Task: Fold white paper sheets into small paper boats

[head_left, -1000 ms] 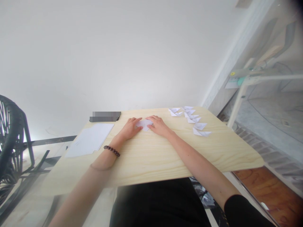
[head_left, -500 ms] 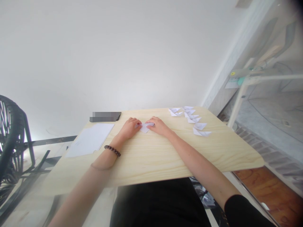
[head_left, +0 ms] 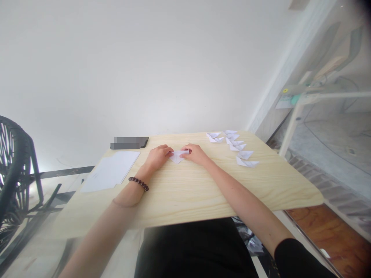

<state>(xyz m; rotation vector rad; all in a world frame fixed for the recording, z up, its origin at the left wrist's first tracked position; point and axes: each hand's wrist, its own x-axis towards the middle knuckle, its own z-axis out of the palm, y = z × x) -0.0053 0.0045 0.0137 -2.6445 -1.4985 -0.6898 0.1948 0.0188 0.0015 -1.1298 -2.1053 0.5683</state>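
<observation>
Between my two hands is a small piece of folded white paper (head_left: 177, 156), wide at the top and tapering to a point toward me. My left hand (head_left: 159, 157) pinches its left corner, fingers curled. At the right corner, my right hand (head_left: 196, 154) grips the paper between thumb and bent fingers. Both hands are low over the wooden table (head_left: 185, 193). Several folded white paper boats (head_left: 236, 144) stand in loose rows to the right of my right hand.
A stack of white paper sheets (head_left: 111, 170) lies on the table's left side. Behind it, near the wall, rests a dark flat object (head_left: 129, 143), partly blurred out. A dark woven chair (head_left: 17, 166) stands at the left, and a white metal frame (head_left: 292, 127) at the right.
The paper has gone from a wider, flatter shape to a triangle pointing toward me. My fingers have drawn in to its two upper corners. The boats and sheets have stayed put.
</observation>
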